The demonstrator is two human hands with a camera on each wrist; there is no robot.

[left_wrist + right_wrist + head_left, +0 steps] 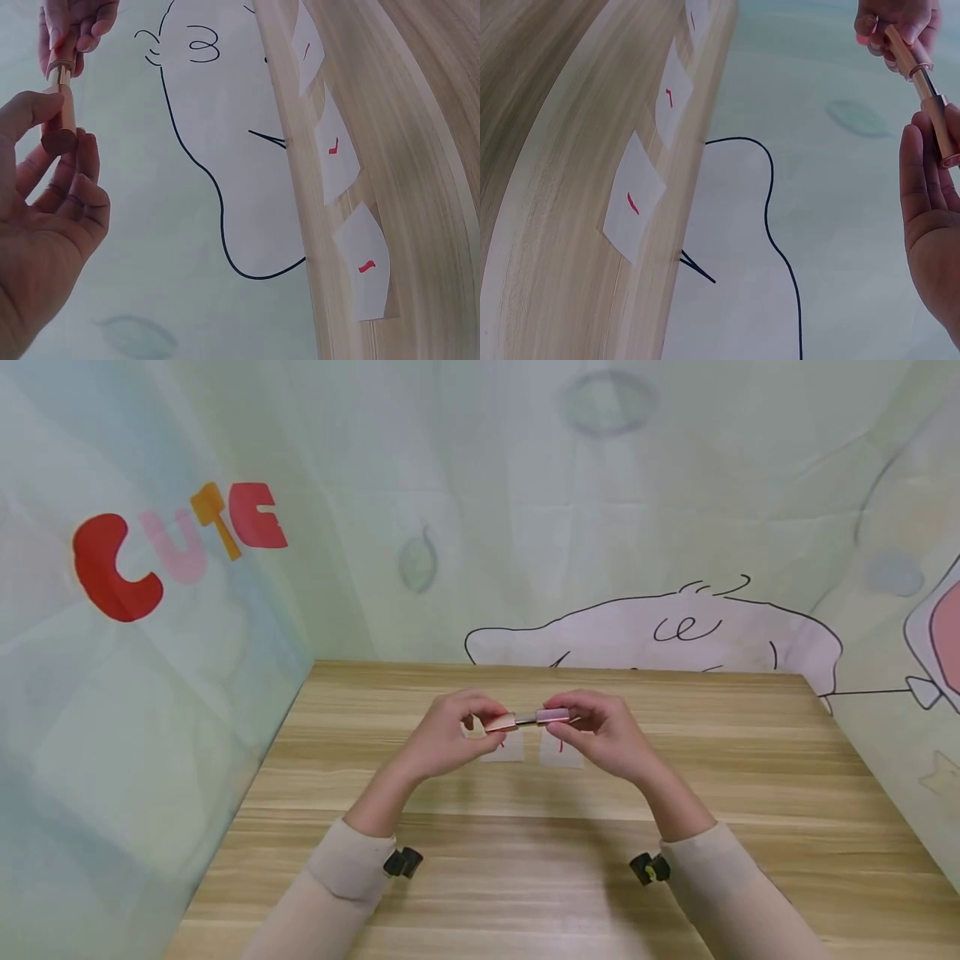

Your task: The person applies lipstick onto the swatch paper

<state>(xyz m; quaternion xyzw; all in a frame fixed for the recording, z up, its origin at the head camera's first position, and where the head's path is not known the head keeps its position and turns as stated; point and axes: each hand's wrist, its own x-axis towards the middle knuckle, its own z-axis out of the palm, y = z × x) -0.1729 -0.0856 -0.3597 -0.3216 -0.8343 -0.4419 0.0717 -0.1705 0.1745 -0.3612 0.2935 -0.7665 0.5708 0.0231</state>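
Observation:
A rose-gold lipstick (527, 719) is held sideways between both hands, above the table. My left hand (444, 742) pinches one half of its case between thumb and fingers. At the other end, my right hand (611, 739) pinches the second half (939, 124) the same way. The two halves stand apart, joined by a narrower shiny metal neck (924, 82). White paper slips with red strokes lie beyond the hands, one (512, 750) near the left fingertips and another (561, 755) by the right; the left wrist view shows a third slip (366, 270).
The wood-grain table (525, 877) reaches back to a pale fabric wall (510, 510) with a line-drawn animal (637, 635). Coloured letters (120, 568) decorate the left wall. A small black device (403, 862) sits at the left cuff, another (649, 868) at the right.

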